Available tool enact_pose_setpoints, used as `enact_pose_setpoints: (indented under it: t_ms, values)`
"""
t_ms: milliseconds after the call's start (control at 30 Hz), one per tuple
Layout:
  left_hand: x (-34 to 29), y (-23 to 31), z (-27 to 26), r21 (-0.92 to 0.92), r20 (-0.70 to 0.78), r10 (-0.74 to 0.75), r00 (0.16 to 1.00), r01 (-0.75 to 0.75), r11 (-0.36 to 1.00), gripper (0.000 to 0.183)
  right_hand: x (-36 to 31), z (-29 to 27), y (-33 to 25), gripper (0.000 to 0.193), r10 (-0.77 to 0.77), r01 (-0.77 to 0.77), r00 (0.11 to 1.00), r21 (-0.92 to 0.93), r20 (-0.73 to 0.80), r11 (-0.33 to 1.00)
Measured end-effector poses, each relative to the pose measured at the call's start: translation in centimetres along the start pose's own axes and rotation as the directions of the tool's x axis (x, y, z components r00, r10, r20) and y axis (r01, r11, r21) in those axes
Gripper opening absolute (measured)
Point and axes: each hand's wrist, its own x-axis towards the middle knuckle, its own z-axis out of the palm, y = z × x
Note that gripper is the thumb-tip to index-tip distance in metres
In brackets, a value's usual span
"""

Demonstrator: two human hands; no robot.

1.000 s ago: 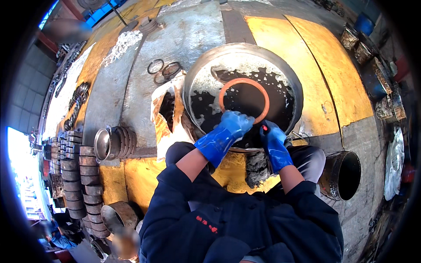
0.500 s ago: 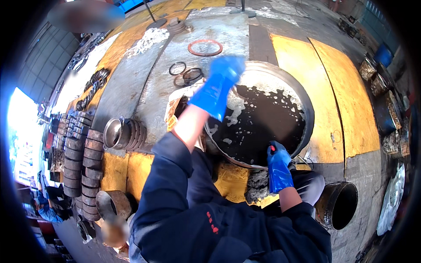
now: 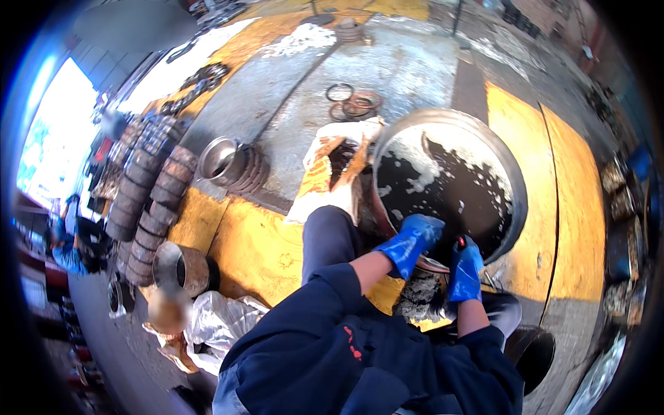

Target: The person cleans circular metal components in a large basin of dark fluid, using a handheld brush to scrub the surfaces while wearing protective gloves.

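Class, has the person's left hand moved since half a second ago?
Yes: judged against the round tub, the left hand has moved from the far-left rim to the near side.

Two hands show, one left hand (image 3: 423,232) and one right hand (image 3: 467,261), in two blue gloves (image 3: 400,254), with one small red thing (image 3: 461,241) at the right. There is one round basin (image 3: 520,200) right of centre and one open sack (image 3: 321,176) beside it. Upper centre has at least three rings (image 3: 366,97), overlapping too much for an exact count. Dark cylinders (image 3: 166,187) at the left form at least two columns; single pieces blend together. Lower left: one wide pipe piece (image 3: 197,270), one plastic bag (image 3: 225,321). Lower right: one barrel (image 3: 519,346). Left edge: one other person (image 3: 69,252).
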Motion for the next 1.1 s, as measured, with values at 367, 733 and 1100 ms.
enact_pose_setpoints:
  t_ms: [367,733,1100]
  values:
    - [3.3,2.5,3.8,0.453,-0.004,-0.414,0.91,0.371,0.811,0.019,-0.1,0.9,3.5,0.023,-0.072,0.048,0.986,0.16,0.149,0.986]
    - [-0.4,2.2,0.7,0.048,0.023,-0.054,0.998,0.053,0.997,0.024,-2.1,-1.9,0.5,0.033,0.001,-0.155,0.946,0.449,0.324,0.88]
    - [1.5,-2.5,4.6,-0.24,-0.313,-0.015,0.95,-0.064,0.969,0.033,1.1,0.4,1.1,0.036,0.113,-0.112,0.978,-0.02,0.174,0.994]
